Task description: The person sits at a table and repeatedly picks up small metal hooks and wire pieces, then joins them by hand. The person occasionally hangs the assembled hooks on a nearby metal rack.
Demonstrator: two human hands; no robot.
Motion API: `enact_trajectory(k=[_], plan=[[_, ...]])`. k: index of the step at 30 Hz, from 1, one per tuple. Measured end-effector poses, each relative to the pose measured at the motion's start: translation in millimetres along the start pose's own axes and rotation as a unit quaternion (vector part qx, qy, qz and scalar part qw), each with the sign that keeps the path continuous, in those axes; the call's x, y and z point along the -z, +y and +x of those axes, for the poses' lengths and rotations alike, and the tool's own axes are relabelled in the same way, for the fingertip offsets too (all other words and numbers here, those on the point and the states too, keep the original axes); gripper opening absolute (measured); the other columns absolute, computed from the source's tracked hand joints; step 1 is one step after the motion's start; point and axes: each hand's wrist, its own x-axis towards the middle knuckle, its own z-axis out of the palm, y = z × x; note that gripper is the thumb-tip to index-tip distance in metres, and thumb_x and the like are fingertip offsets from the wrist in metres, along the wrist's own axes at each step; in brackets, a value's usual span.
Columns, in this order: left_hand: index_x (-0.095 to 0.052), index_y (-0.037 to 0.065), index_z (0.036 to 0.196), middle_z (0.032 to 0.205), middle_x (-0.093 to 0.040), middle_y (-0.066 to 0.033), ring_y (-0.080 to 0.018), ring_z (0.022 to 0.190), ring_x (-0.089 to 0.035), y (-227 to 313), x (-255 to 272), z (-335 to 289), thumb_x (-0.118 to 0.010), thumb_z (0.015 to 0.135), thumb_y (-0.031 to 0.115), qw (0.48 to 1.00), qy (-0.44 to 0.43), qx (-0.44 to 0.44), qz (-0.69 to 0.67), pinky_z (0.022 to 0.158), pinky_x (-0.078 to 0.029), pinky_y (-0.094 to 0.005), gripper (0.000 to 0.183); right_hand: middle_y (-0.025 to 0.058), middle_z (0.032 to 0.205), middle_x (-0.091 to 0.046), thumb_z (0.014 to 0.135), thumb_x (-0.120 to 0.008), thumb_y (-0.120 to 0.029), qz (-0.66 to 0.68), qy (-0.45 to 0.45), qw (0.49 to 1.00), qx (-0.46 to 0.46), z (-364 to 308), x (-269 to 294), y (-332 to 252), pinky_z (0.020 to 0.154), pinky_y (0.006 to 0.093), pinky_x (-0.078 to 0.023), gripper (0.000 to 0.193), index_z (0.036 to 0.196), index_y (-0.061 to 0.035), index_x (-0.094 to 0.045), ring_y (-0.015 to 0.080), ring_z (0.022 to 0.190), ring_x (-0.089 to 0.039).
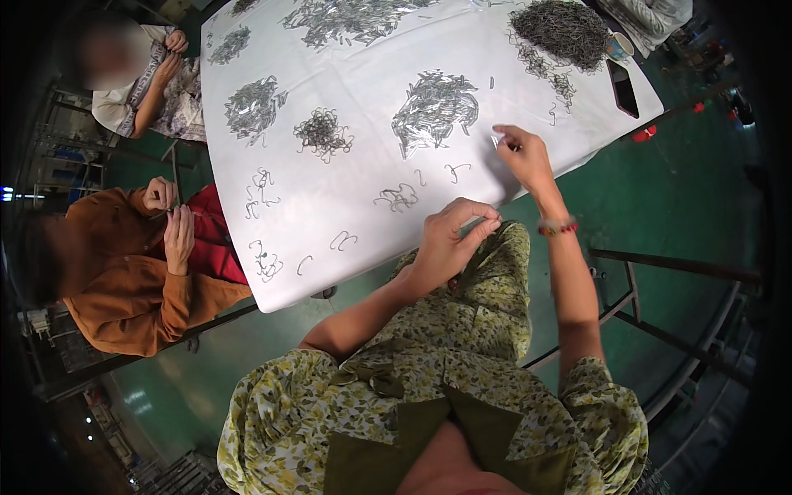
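Note:
My left hand is held just off the table's near edge, thumb and forefinger pinched together. What sits in that pinch is too small to make out. Farther right, my right hand hovers over the table edge with its fingers curled in. A pale sliver at its fingertips looks like one of the small clear pieces. Nearest to it lies a heap of small clear tube-like pieces. Several thin, dark wire hooks are scattered on the white tabletop left of my left hand.
A large heap of dark wire hooks lies at the far right, beside a paper cup and a phone. A smaller hook pile sits mid-left. Two people work along the left side, one in a brown jacket. Metal bars run at right.

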Motion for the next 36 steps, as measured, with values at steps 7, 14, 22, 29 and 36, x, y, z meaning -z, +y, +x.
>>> enact_trajectory(k=[7,14,22,29,36], plan=[[-0.066,-0.001,0.094,0.087,-0.07,-0.0057,-0.0092,0.083,-0.064,-13.4,-6.1,7.8,-0.07,0.086,0.01,0.999,0.017,0.026,-0.033,0.076,-0.05,-0.024,0.014,0.0005,0.086,-0.063,0.087,-0.06,0.003,0.304,0.054,0.951,-0.011,-110.3,13.9,-46.7,0.071,0.0207,-0.045,0.009,0.094,0.0042,-0.065,0.0051,0.078,-0.055],[-0.066,-0.001,0.095,0.086,-0.071,-0.0084,-0.0102,0.08,-0.065,-7.2,-7.9,10.8,-0.066,0.087,0.008,0.998,0.002,0.028,-0.051,0.072,-0.051,-0.0248,0.012,-0.0017,0.076,-0.059,0.08,-0.066,-0.001,0.214,0.162,0.963,0.026,-123.2,-7.2,-58.8,0.058,0.0203,-0.041,0.012,0.092,0.0018,-0.064,0.0037,0.065,-0.047],[-0.067,-0.002,0.098,0.092,-0.07,-0.0072,-0.0111,0.087,-0.063,-3.9,-0.1,11.6,-0.063,0.088,0.004,0.99,-0.023,0.047,-0.135,0.079,-0.051,-0.0264,0.012,0.0022,0.085,-0.057,0.083,-0.062,0.009,0.163,0.214,0.954,0.129,-130.5,-20.1,-69.7,0.06,0.0188,-0.043,0.011,0.092,0.0026,-0.06,0.0063,0.069,-0.05],[-0.066,-0.001,0.097,0.09,-0.07,-0.0113,-0.0154,0.085,-0.067,2.6,9.5,5.0,-0.064,0.087,0.006,0.997,-0.045,0.024,-0.062,0.075,-0.051,-0.0285,0.012,0.0035,0.089,-0.055,0.085,-0.057,0.011,0.182,0.233,0.944,0.144,-127.0,-22.8,-80.1,0.068,0.0202,-0.046,0.01,0.092,0.004,-0.057,0.0075,0.076,-0.052],[-0.065,-0.002,0.097,0.088,-0.07,-0.009,-0.0115,0.084,-0.065,1.9,7.6,8.2,-0.063,0.088,0.007,0.994,-0.021,0.047,-0.098,0.076,-0.051,-0.0264,0.013,0.0029,0.088,-0.054,0.082,-0.057,0.012,0.19,0.158,0.962,0.114,-128.4,-8.6,-88.0,0.068,0.0194,-0.044,0.012,0.09,0.0023,-0.057,0.0077,0.076,-0.051]])
